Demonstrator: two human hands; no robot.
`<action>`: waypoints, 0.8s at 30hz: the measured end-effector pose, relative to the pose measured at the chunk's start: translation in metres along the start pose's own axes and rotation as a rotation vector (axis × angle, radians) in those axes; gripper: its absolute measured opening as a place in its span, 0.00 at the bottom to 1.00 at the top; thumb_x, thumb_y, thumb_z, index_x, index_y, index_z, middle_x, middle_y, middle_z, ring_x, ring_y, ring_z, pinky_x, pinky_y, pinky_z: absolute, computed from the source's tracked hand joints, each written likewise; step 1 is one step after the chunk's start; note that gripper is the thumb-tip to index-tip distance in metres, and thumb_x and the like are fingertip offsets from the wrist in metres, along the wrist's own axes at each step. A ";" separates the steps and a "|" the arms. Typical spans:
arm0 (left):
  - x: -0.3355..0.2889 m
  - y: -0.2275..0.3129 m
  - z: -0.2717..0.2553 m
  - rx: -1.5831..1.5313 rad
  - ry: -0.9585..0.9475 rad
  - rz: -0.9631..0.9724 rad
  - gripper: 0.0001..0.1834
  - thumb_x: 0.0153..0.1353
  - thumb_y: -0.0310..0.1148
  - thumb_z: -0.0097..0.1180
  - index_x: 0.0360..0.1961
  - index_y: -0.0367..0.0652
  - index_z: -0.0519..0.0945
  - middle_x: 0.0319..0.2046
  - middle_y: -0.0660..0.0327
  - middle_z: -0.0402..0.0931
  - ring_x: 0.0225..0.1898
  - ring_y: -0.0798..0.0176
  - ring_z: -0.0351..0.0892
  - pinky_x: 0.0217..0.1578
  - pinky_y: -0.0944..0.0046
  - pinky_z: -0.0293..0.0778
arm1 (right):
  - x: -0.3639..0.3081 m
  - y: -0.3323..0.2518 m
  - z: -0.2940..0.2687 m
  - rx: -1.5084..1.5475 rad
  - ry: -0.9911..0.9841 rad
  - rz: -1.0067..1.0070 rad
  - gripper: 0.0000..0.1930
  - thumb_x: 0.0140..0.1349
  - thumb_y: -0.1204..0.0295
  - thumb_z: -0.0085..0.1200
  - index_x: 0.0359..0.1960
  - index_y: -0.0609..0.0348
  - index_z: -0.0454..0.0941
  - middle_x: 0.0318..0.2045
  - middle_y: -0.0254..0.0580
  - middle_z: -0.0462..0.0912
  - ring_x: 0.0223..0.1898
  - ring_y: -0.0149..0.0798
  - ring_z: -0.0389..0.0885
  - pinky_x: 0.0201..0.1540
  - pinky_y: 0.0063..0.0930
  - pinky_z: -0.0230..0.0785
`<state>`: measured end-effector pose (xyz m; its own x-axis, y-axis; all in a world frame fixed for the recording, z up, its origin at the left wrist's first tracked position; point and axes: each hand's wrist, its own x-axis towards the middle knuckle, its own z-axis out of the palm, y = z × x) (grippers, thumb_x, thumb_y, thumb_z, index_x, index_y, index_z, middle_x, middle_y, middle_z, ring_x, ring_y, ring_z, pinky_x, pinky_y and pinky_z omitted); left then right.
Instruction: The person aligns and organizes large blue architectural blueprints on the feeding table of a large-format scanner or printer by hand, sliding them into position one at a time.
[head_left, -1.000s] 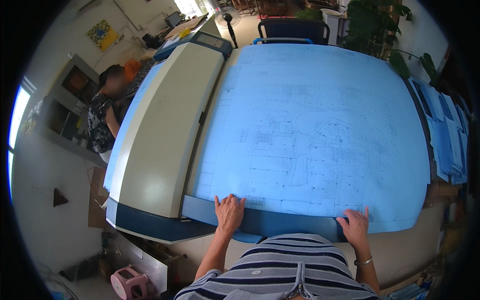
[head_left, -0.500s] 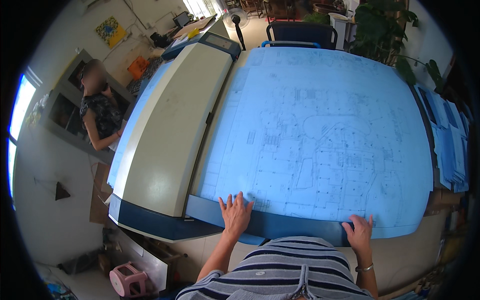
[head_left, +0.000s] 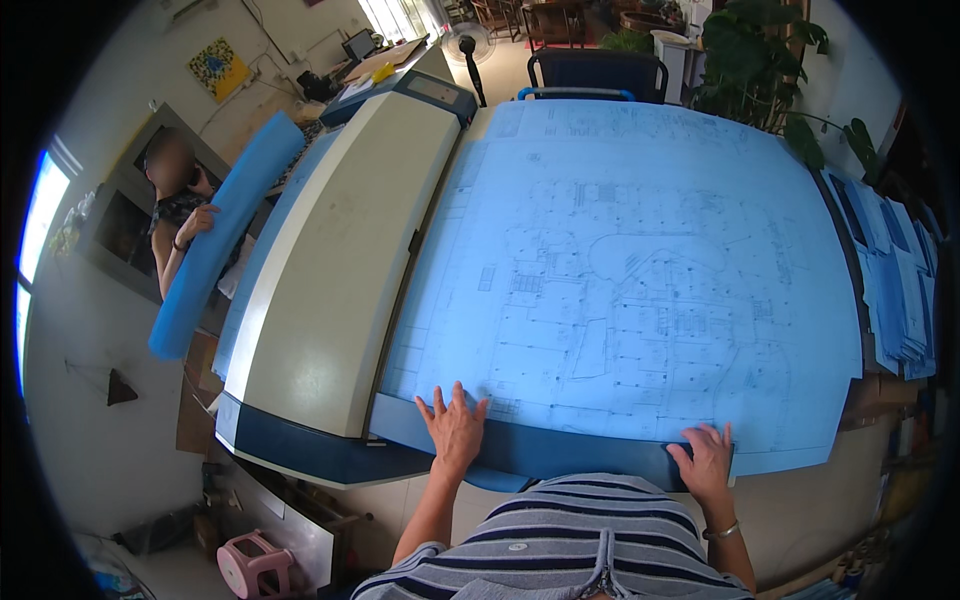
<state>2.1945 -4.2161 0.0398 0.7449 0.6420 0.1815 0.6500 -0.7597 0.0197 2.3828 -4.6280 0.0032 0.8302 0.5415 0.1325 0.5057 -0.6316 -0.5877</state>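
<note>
A large blue sheet printed with a fine-lined building plan point(head_left: 640, 290) lies spread across the table in front of me. My left hand point(head_left: 457, 432) rests on its near left part, fingers spread and palm down. My right hand point(head_left: 706, 462) is at the near right part, fingers apart and touching the sheet by the table's edge. Neither hand grips anything. Under both hands runs the table's dark blue front rail point(head_left: 570, 456). Along the sheet's left side stands a long beige machine point(head_left: 325, 260) with dark blue ends.
Beyond the machine a person point(head_left: 168, 225) holds a blue sheet point(head_left: 225, 230) bent into a long curve. Stacked folded blue sheets point(head_left: 893, 270) lie at the right. A black chair point(head_left: 598, 72) and a leafy plant point(head_left: 745, 65) stand behind the table; a pink stool point(head_left: 255, 562) is at lower left.
The printed sheet has slid a little left, toward the machine, and both my hands have shifted left with it. The other person has lifted a blue sheet beyond the machine.
</note>
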 end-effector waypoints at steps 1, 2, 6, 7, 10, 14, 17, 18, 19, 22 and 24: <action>0.000 0.002 -0.002 -0.005 -0.001 -0.009 0.36 0.74 0.52 0.55 0.68 0.30 0.70 0.49 0.46 0.86 0.74 0.32 0.63 0.75 0.25 0.32 | 0.001 0.001 -0.001 0.007 -0.004 -0.007 0.21 0.63 0.54 0.67 0.45 0.60 0.85 0.44 0.49 0.89 0.58 0.58 0.80 0.75 0.69 0.48; 0.000 0.003 -0.003 -0.010 -0.002 -0.017 0.36 0.74 0.52 0.55 0.68 0.30 0.70 0.49 0.47 0.86 0.74 0.32 0.63 0.75 0.25 0.31 | 0.002 0.002 -0.002 0.014 -0.008 -0.014 0.21 0.63 0.54 0.67 0.45 0.60 0.85 0.44 0.49 0.89 0.58 0.58 0.80 0.75 0.69 0.48; 0.001 0.005 -0.001 0.013 -0.009 -0.037 0.37 0.74 0.52 0.55 0.70 0.30 0.68 0.50 0.47 0.86 0.74 0.32 0.63 0.75 0.25 0.31 | 0.003 0.006 -0.007 0.021 -0.021 -0.031 0.21 0.63 0.53 0.67 0.46 0.60 0.85 0.44 0.48 0.89 0.59 0.58 0.79 0.76 0.68 0.47; 0.002 0.006 -0.003 0.011 -0.023 -0.047 0.36 0.74 0.51 0.55 0.69 0.31 0.69 0.51 0.49 0.86 0.74 0.33 0.63 0.76 0.25 0.32 | 0.003 0.007 -0.007 0.032 -0.024 -0.028 0.21 0.63 0.53 0.67 0.46 0.59 0.85 0.45 0.48 0.89 0.59 0.58 0.79 0.76 0.68 0.47; 0.004 0.008 -0.007 0.013 -0.052 -0.047 0.35 0.74 0.51 0.56 0.69 0.32 0.70 0.54 0.50 0.85 0.74 0.36 0.64 0.76 0.26 0.34 | 0.002 0.010 -0.010 0.032 -0.004 -0.025 0.21 0.64 0.53 0.66 0.47 0.58 0.85 0.46 0.47 0.89 0.59 0.58 0.79 0.76 0.68 0.46; 0.000 0.002 0.000 0.002 -0.024 0.019 0.37 0.73 0.53 0.55 0.70 0.31 0.69 0.56 0.47 0.84 0.73 0.40 0.66 0.76 0.28 0.37 | 0.004 0.012 -0.014 -0.036 0.019 0.016 0.21 0.64 0.53 0.66 0.49 0.57 0.85 0.47 0.47 0.89 0.59 0.59 0.79 0.76 0.69 0.46; 0.000 -0.001 -0.003 -0.023 -0.059 0.005 0.38 0.73 0.53 0.56 0.70 0.31 0.68 0.56 0.47 0.83 0.71 0.43 0.69 0.76 0.27 0.40 | 0.006 0.006 -0.018 -0.092 -0.011 0.068 0.21 0.65 0.53 0.66 0.48 0.56 0.85 0.45 0.48 0.90 0.59 0.59 0.79 0.76 0.70 0.46; 0.001 -0.001 -0.006 -0.031 -0.083 -0.007 0.38 0.73 0.53 0.56 0.70 0.31 0.68 0.56 0.47 0.83 0.70 0.44 0.70 0.75 0.27 0.41 | 0.006 0.004 -0.018 -0.112 -0.020 0.082 0.20 0.65 0.53 0.65 0.48 0.56 0.85 0.44 0.48 0.90 0.59 0.59 0.79 0.76 0.70 0.46; 0.001 -0.001 -0.007 -0.032 -0.082 0.002 0.38 0.72 0.53 0.56 0.70 0.31 0.69 0.56 0.48 0.83 0.70 0.44 0.71 0.75 0.27 0.42 | 0.007 0.003 -0.018 -0.123 -0.012 0.085 0.20 0.65 0.53 0.65 0.48 0.56 0.85 0.42 0.48 0.90 0.59 0.60 0.79 0.76 0.71 0.46; 0.002 -0.003 -0.009 -0.055 -0.073 0.034 0.38 0.72 0.53 0.57 0.70 0.32 0.69 0.56 0.48 0.83 0.68 0.45 0.73 0.75 0.27 0.43 | 0.005 0.000 -0.016 -0.178 0.014 0.099 0.20 0.65 0.53 0.65 0.47 0.57 0.85 0.38 0.50 0.90 0.58 0.60 0.79 0.76 0.71 0.45; 0.004 -0.006 -0.010 -0.094 -0.060 0.061 0.37 0.72 0.53 0.57 0.69 0.33 0.70 0.55 0.49 0.84 0.68 0.46 0.73 0.75 0.27 0.43 | 0.007 0.001 -0.010 -0.248 0.033 0.115 0.20 0.66 0.53 0.65 0.47 0.58 0.84 0.36 0.51 0.89 0.58 0.61 0.79 0.76 0.71 0.45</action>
<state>2.1922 -4.2102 0.0498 0.7920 0.5973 0.1260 0.5884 -0.8020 0.1034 2.3915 -4.6306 0.0116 0.8906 0.4426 0.1052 0.4465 -0.8065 -0.3875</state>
